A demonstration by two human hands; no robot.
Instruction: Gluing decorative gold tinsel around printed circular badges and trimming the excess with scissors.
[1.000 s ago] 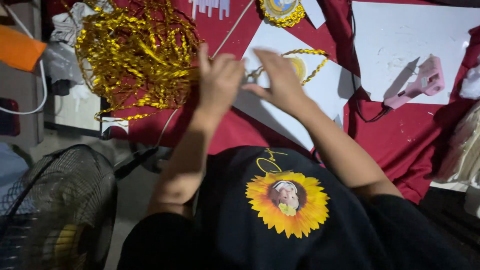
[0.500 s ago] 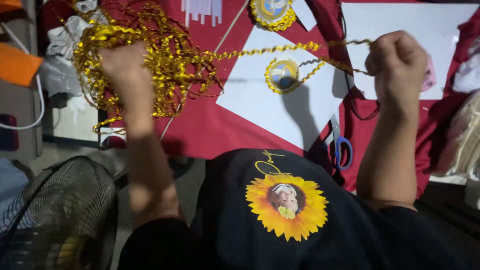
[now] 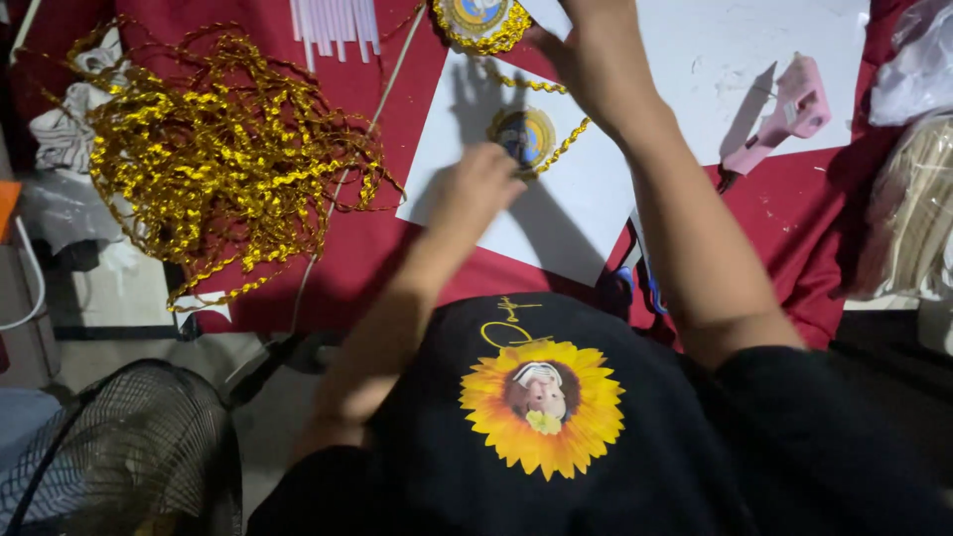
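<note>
A round badge edged with gold braid lies on a white sheet of paper on the red cloth. My left hand rests on the paper with curled fingers, its fingertips against the badge's lower left edge. A loose length of gold braid runs from the badge up toward my right hand. That hand reaches to the top edge of the view, beside a second gold-trimmed badge. Its fingers are cut off by the frame, so its grip is hidden.
A big tangle of gold braid covers the left of the red cloth. Pale sticks lie at the top, a pink glue gun on white paper at right, blue-handled scissors by the table edge. A fan stands lower left.
Both hands had been spread wide, stretching the braid. My left hand has come in from the tangle to the badge, and my right hand has moved left to the top centre. The braid now lies slack.
</note>
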